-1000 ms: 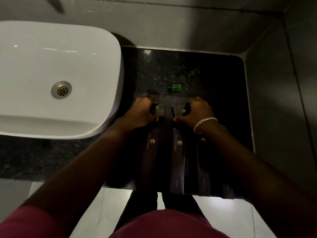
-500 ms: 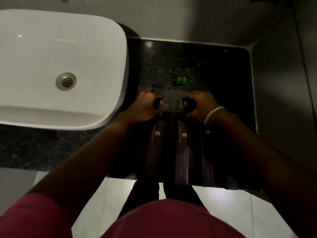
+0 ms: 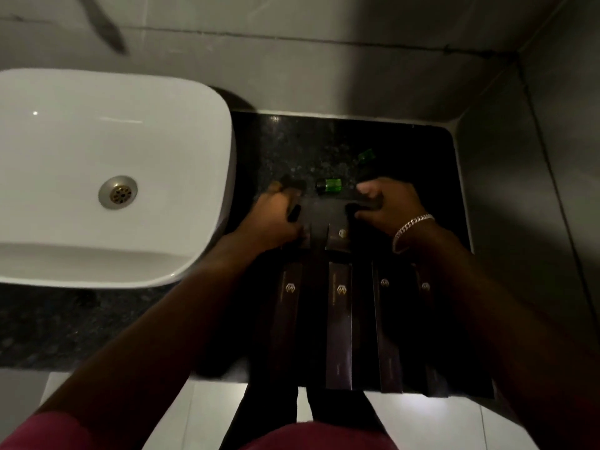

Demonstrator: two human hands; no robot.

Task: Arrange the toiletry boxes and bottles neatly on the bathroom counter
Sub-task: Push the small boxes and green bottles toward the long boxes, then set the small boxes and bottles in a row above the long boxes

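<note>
Several long dark boxes [image 3: 339, 319] with gold logos lie side by side at the front of the black counter [image 3: 292, 141], partly under my arms. Just behind them sit two small dark boxes [image 3: 337, 237], close together between my wrists. My left hand [image 3: 276, 219] is closed around a small dark box [image 3: 293, 186] that is blurred. My right hand [image 3: 389, 206], with a silver bracelet, pinches another small dark box [image 3: 362, 204]. A green bottle [image 3: 329, 185] lies on its side between my hands. A second green bottle [image 3: 366, 155] lies further back.
A white basin [image 3: 201, 131] with a metal drain [image 3: 118, 192] takes up the left. Grey tiled walls close off the back and the right side. The long boxes' near ends reach the counter's front edge, with pale floor tiles [image 3: 211, 417] below.
Both hands have moved apart and further back, off the two small logo boxes they pressed together. Those boxes now sit between my wrists. Each hand now grips a different small dark box.
</note>
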